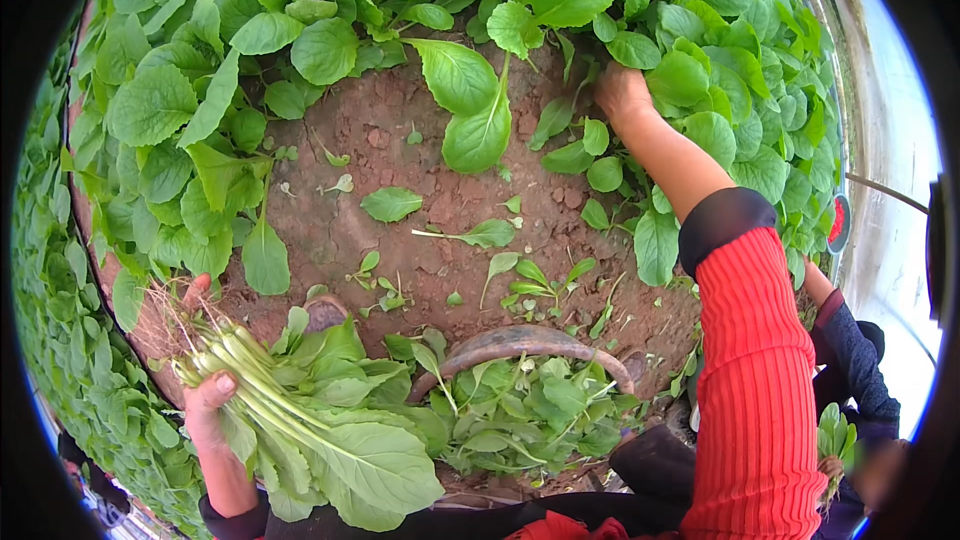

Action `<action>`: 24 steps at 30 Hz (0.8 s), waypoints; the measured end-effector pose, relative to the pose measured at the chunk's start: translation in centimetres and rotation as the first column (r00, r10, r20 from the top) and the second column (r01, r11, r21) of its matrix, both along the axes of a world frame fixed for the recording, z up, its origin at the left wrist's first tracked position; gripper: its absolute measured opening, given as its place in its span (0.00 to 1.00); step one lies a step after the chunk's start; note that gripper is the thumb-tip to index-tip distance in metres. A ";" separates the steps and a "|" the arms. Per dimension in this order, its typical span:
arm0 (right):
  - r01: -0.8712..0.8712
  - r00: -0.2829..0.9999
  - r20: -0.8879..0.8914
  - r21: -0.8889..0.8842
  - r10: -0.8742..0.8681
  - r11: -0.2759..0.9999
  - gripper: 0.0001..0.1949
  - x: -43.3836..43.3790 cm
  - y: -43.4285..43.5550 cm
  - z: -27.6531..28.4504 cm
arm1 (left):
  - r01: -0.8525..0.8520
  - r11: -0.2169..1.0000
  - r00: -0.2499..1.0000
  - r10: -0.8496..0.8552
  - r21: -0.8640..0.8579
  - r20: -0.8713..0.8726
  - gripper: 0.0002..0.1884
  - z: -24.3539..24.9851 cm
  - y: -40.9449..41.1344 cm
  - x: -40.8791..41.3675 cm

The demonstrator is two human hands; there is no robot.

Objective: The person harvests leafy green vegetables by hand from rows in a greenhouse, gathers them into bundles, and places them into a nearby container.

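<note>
At the lower left my left hand (210, 394) is closed round a bunch of uprooted leafy greens (367, 457), its pale stems and thin roots towards the upper left and its leaves spread to the lower right. My right hand (624, 90) reaches into growing leafy plants (679, 79) at the upper right; leaves hide its fingers, so its hold cannot be told. Between the hands, loose leaves (391, 204) and small seedlings lie or stand on reddish soil (352, 120).
Close before me, a round-rimmed container (525, 341) holds leaves. Dense greens border the soil at the left, top and right. At the far right, another person's arm (855, 345) reaches into plants, near a bundle of greens (834, 442) and a container with something red (838, 225).
</note>
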State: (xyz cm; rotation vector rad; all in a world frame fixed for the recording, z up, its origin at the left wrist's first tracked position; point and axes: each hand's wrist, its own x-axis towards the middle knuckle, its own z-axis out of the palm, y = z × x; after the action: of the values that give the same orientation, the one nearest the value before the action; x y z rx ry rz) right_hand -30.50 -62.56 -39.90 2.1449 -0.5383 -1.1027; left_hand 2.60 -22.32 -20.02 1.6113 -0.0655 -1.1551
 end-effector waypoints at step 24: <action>-0.036 0.994 -0.102 -0.070 0.029 0.997 0.13 0.1 1.4 0.9 | 0.017 0.999 0.994 -0.013 0.032 -0.110 0.51 -0.6 0.0 -1.1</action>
State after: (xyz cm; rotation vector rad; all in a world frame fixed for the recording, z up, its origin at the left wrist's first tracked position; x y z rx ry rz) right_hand -30.43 -61.21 -39.01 2.0181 -0.4870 -1.1494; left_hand 1.46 -22.28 -20.63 1.5758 0.0124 -1.2600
